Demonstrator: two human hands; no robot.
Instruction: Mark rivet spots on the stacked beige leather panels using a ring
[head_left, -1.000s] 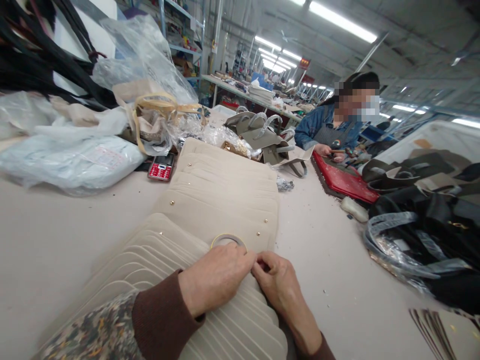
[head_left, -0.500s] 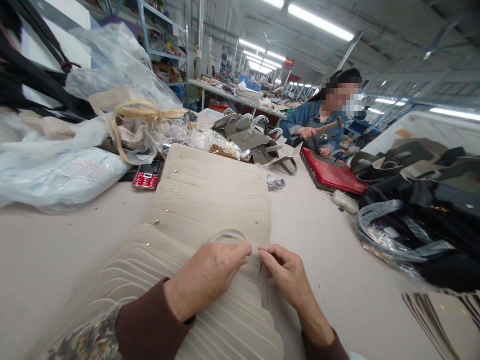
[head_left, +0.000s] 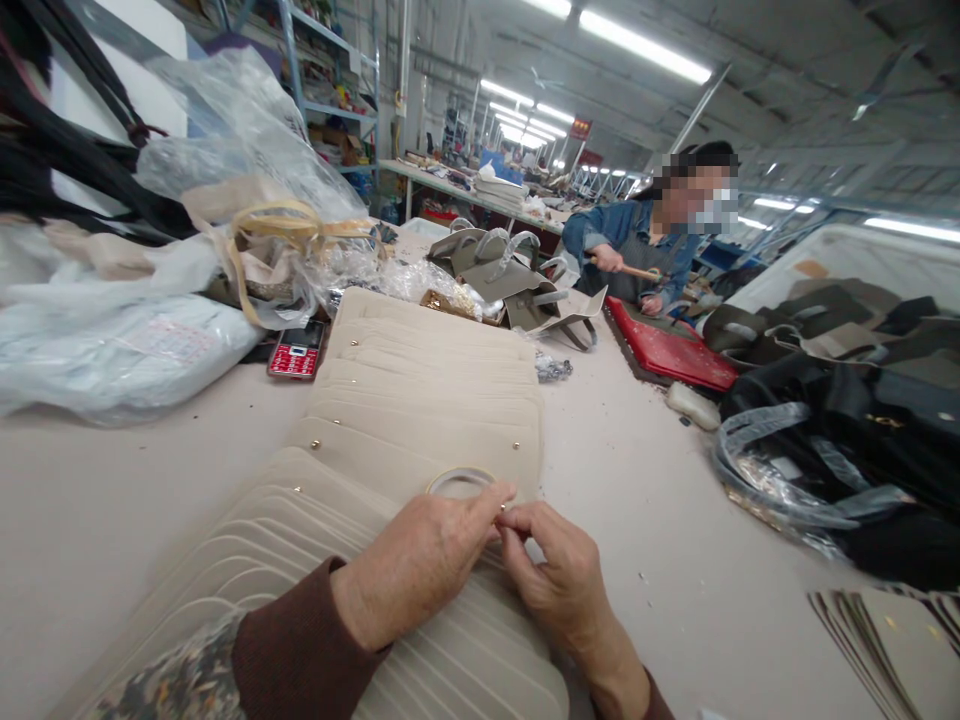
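A thin ring that looks like a narrow roll of tape [head_left: 459, 474] shows behind the fingers of my left hand [head_left: 424, 560], which is closed around it; most of the ring is hidden. My right hand [head_left: 559, 570] is closed in a pinch, its fingertips touching those of the left. A tiny gold glint shows where the fingertips meet, too small to name. Both hands are above a fanned stack of beige leather-like panels [head_left: 427, 345]. Small gold studs [head_left: 516, 446] sit near the edges of several panels.
A red and black mobile phone [head_left: 296, 352] and a plastic-wrapped bundle [head_left: 127, 350] lie left. Grey-green bag pieces [head_left: 510, 275] are behind the stack. Across the table a person [head_left: 637, 240] holds a hammer over a red pad [head_left: 667, 345]. Black bags [head_left: 847, 430] lie right.
My right hand has moved left until its fingertips meet my left hand's. The left hand and the ring have shifted slightly right. The person across has lowered the hammer.
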